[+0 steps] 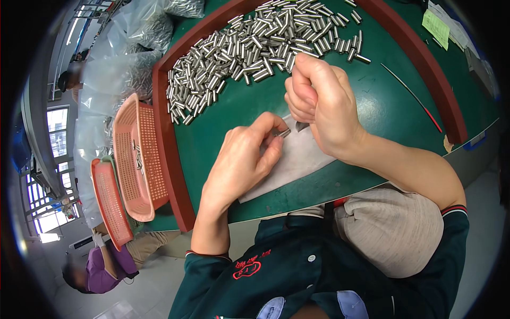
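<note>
We see a basket (151,151) at nine o'clock of our left hand (239,159), the pile (255,48) at twelve, a pin (285,133) pinched in that hand's fingertips at two. Our right hand (326,106), farther toward two, curls tight; we cannot tell what it holds.

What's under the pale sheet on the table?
Green tabletop shows along the visible edges of the pale sheet; whatever lies directly beneath is covered. The left hand, holding a small metal piece, also hides part of the sheet.
</note>
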Demonstrator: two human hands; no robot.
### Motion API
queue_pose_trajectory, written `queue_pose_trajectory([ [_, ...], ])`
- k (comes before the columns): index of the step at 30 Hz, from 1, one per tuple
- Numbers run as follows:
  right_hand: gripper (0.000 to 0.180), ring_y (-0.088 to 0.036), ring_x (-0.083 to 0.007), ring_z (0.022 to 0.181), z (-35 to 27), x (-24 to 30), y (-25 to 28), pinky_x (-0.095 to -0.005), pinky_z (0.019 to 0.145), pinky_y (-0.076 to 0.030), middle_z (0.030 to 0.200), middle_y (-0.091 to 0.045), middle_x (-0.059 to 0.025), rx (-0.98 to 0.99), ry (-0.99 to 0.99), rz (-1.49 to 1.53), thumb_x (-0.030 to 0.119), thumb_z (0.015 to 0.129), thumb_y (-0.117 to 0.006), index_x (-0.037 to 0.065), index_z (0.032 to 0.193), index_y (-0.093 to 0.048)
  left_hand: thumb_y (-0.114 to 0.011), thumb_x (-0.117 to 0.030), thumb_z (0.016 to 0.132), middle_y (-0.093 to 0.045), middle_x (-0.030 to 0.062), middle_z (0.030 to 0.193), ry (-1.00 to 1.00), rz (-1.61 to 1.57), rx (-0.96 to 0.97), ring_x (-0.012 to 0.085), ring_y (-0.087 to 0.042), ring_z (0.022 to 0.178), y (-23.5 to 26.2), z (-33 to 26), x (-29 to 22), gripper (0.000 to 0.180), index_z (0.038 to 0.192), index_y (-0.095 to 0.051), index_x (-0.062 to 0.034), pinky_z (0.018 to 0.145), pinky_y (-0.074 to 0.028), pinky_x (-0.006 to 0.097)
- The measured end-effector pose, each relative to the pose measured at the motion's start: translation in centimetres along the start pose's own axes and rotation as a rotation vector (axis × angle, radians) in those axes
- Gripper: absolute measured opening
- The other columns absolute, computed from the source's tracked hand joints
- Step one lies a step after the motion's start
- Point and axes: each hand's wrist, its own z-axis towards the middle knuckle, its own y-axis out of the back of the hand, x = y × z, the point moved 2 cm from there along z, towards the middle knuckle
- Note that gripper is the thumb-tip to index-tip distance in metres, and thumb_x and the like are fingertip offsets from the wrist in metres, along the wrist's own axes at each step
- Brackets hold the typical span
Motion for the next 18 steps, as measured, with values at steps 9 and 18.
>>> queue_pose_trajectory([
  [9,0.041,-0.016,-0.0069,0.040,0.1,0.9,0.0,-0.0234,0.039,-0.016,0.042,-0.024,0.0027,0.039,0.011,0.023,0.023,0.089,-0.029,0.013,0.050,-0.026,-0.067,-0.011,0.066,-0.047,0.0071,0.050,0.081,-0.013,-0.092,0.0176,-0.048,0.043,-0.1,-0.2,0.9,0.019,0.075,-0.053,-0.0005,0.043,-0.037,0.029],
  [18,0.041,-0.016,-0.0071,0.040,0.3,0.7,0.0,-0.0234,0.039,-0.016,0.042,-0.024,0.0031,0.011,0.000,0.036,0.023,0.090,-0.028,0.013,0.050,-0.026,-0.065,-0.006,0.069,-0.051,0.0092,0.053,-0.009,-0.072,-0.180,0.0204,-0.049,0.045,-1.5,0.1,1.1,0.013,0.070,-0.054,0.0007,0.046,-0.039,0.030],
])
